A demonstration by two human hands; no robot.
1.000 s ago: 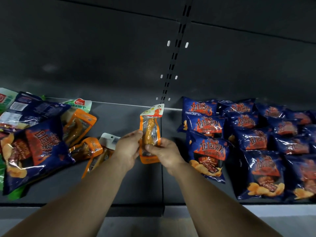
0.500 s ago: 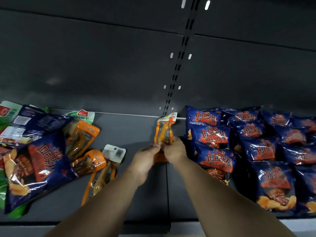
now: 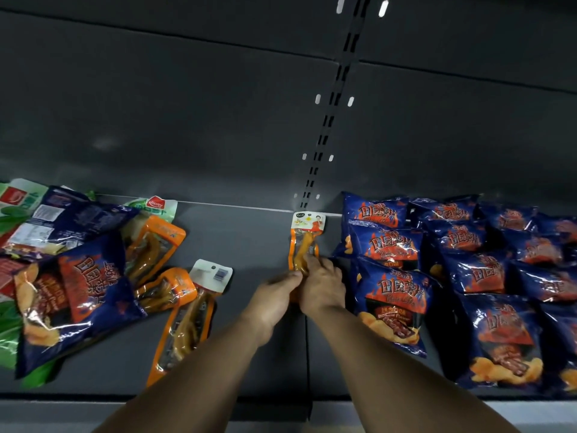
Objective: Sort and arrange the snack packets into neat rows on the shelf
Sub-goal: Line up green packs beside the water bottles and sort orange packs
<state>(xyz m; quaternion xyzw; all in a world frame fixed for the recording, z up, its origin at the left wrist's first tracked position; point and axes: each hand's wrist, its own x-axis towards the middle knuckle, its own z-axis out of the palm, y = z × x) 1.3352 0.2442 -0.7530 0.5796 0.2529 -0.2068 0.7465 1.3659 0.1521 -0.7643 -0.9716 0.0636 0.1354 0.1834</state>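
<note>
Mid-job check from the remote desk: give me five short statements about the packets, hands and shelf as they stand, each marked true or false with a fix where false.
1. Both the left hand and the right hand hold the narrow orange snack pouch with a white header. True.
2. That pouch's header points toward the dark grey metal shelf's back edge. True.
3. The blue crisp bags in rows lie left of the hands. False: they lie to the right.
4. The pile of mixed packets is neatly rowed. False: it overlaps at angles.
5. Green packets are in the held pouch's row. False: they are far left.
</note>
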